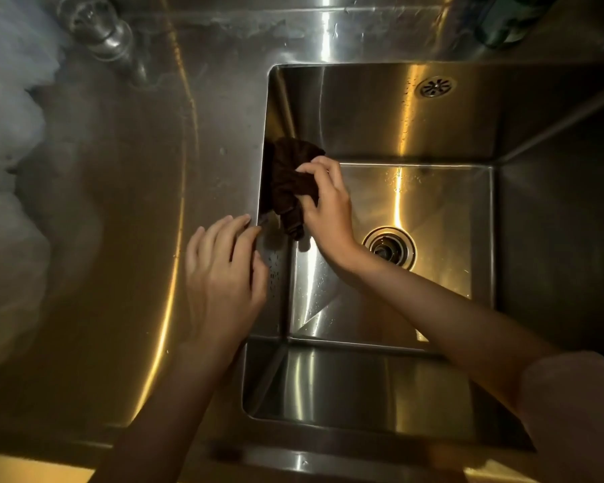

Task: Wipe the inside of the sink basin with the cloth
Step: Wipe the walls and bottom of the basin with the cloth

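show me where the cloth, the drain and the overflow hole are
cloth (290, 183), head view, on the bunched dark fabric against the basin's left wall
drain (389, 247), head view, on the metal ring in the basin floor
overflow hole (437, 86), head view, on the round slotted cover on the back wall
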